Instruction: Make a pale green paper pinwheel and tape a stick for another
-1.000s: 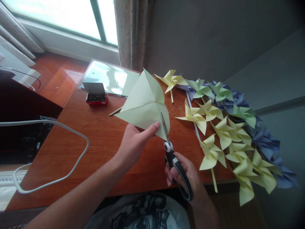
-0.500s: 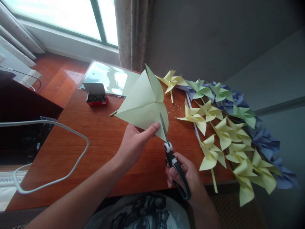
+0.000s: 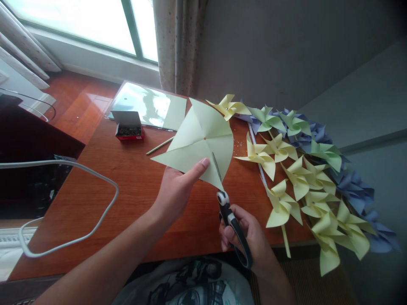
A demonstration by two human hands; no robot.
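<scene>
At left, a white cable [image 3: 47, 163] loops over the side edge of the table [image 3: 136, 178]; a stretch of wood separates it from the left hand. A red box [image 3: 130, 137] with raised flap stands before a clear sleeve [image 3: 143, 103]; a thin stick [image 3: 159, 145] lies beside it. At centre, the left hand [image 3: 178, 188] pinches the pale paper [image 3: 197, 148] above the table, thumb on top. One scissor blade crosses the paper's lower right corner. The right hand [image 3: 251, 231] curls around the scissors [image 3: 225, 205], near the table's front edge. At right, pinwheels [image 3: 299, 176] crowd together, some overhanging that edge.
</scene>
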